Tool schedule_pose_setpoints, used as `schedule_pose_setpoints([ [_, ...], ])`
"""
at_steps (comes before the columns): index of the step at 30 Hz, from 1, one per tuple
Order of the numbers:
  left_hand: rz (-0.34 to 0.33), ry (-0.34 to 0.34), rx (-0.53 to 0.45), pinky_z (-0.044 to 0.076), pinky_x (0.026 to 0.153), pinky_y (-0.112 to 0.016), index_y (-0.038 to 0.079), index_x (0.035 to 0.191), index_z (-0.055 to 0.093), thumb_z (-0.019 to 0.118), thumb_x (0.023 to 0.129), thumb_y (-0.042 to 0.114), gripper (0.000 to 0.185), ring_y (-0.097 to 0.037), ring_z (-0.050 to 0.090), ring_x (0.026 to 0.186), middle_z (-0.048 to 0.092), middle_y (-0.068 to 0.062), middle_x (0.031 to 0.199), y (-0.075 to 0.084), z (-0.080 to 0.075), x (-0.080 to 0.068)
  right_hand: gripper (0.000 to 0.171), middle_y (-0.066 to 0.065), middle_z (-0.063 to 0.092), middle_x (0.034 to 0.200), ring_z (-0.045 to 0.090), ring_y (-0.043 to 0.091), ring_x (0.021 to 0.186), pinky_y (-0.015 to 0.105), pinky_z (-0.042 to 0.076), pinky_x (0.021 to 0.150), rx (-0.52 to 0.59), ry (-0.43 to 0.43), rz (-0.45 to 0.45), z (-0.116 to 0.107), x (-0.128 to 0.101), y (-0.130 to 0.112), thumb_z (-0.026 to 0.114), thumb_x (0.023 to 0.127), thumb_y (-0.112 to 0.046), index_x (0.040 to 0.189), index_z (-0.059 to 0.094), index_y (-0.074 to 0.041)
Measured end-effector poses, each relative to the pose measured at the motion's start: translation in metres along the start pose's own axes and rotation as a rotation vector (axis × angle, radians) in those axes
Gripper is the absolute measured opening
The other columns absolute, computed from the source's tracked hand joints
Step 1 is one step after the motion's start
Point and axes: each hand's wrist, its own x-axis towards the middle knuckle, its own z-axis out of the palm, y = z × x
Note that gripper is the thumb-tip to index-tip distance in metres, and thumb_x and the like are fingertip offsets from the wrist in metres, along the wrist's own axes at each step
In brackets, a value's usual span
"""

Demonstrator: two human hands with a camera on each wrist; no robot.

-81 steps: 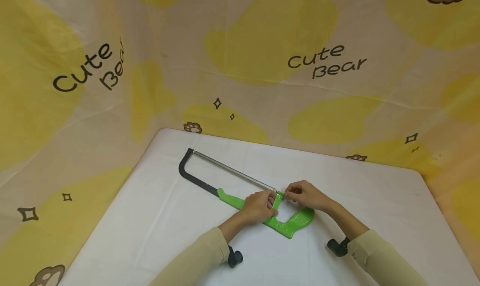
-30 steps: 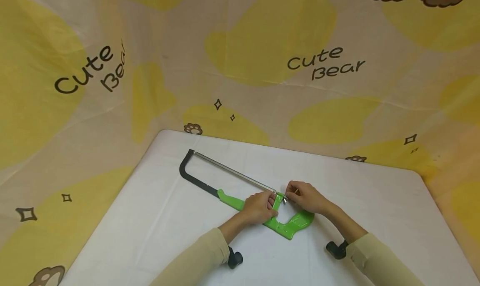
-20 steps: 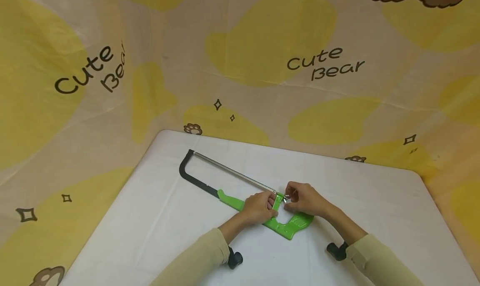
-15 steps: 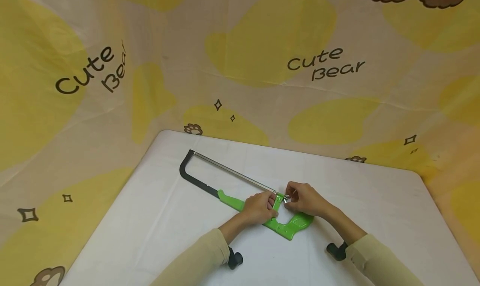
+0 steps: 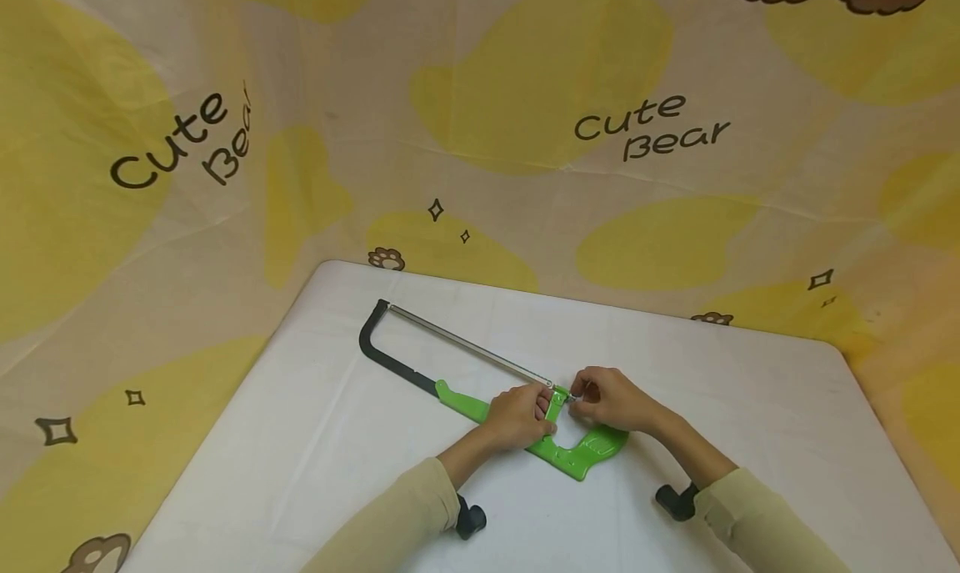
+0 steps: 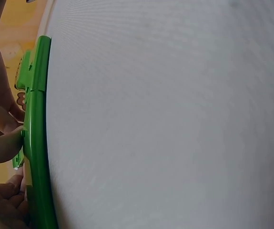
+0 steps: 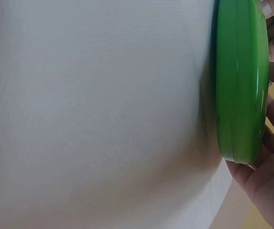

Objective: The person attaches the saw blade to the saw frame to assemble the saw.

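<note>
A hacksaw (image 5: 600, 441) with a green handle and a black front frame lies flat on the white table, its grey blade (image 5: 472, 345) along the far side. My left hand (image 5: 516, 416) grips the green post near the handle, thumb on the near side. At the blade's handle end, my right hand (image 5: 615, 399) pinches a small silver wing nut (image 5: 573, 399), mostly hidden by the fingertips. The left wrist view has the green frame (image 6: 37, 143) edge-on beside the left thumb (image 6: 1, 147). In the right wrist view the handle (image 7: 241, 81) covers part of the right hand (image 7: 270, 186).
The white table (image 5: 300, 456) has rounded far corners. Behind it and to the sides hangs a yellow-and-beige patterned cloth (image 5: 525, 181). A black wrist camera sits under each sleeve, the left one (image 5: 471, 520) and the right one (image 5: 677, 502).
My right thumb and fingers parted around the wing nut, then came together on it again, turning it slightly. My left hand and the hacksaw have stayed in place.
</note>
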Motion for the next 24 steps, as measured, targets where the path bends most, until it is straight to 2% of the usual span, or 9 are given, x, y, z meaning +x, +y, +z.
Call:
schedule_pose_setpoints([
  [3,-0.004,-0.005,-0.008,0.041,0.077,-0.030,0.009,0.108,0.064,0.081,0.080,0.015,0.034,-0.006,0.053,0.077,0.059,0.008,0.083,0.000,0.000,0.000,0.007,-0.002,0.064,0.086,0.057,0.010,0.079,0.026,0.050,0.071,0.036,-0.019,0.005,-0.001,0.000,0.003,0.069,0.091,-0.011,0.094,0.069,-0.005],
  [6,-0.008,-0.014,-0.016,0.041,0.077,-0.029,0.009,0.108,0.063,0.081,0.081,0.015,0.034,-0.006,0.053,0.077,0.058,0.008,0.083,-0.001,0.000,0.000,0.012,0.000,0.067,0.090,0.057,0.012,0.082,0.027,0.049,0.074,0.082,-0.042,0.032,-0.004,0.001,0.003,0.063,0.096,-0.012,0.097,0.070,-0.004],
  [10,-0.009,-0.013,-0.017,0.040,0.076,-0.029,0.009,0.109,0.063,0.081,0.081,0.015,0.034,-0.006,0.053,0.077,0.058,0.008,0.083,0.000,0.000,0.000,0.016,0.007,0.066,0.087,0.053,0.015,0.078,0.026,0.045,0.069,0.122,-0.055,0.060,-0.008,0.000,-0.010,0.056,0.099,-0.008,0.099,0.069,0.002],
  [14,-0.010,-0.014,-0.008,0.040,0.077,-0.029,0.009,0.109,0.063,0.080,0.082,0.016,0.033,-0.005,0.052,0.077,0.058,0.008,0.083,-0.001,0.001,0.001,0.017,0.006,0.062,0.082,0.050,0.015,0.074,0.025,0.043,0.065,0.113,-0.050,0.081,-0.007,0.001,-0.009,0.054,0.100,-0.006,0.097,0.069,0.002],
  [17,-0.013,-0.015,-0.004,0.041,0.077,-0.029,0.009,0.109,0.063,0.080,0.082,0.017,0.033,-0.005,0.052,0.077,0.058,0.009,0.083,-0.001,0.001,0.000,0.016,0.000,0.060,0.082,0.050,0.013,0.074,0.026,0.044,0.065,0.095,-0.053,0.083,-0.003,0.004,0.001,0.055,0.100,-0.009,0.096,0.069,-0.002],
  [24,-0.016,-0.013,0.002,0.041,0.078,-0.029,0.009,0.111,0.063,0.080,0.082,0.017,0.034,-0.005,0.053,0.078,0.058,0.009,0.084,-0.001,0.001,0.001,0.016,-0.001,0.057,0.080,0.049,0.013,0.074,0.026,0.042,0.066,0.065,-0.061,0.073,-0.002,0.005,0.002,0.053,0.101,-0.008,0.094,0.067,-0.003],
])
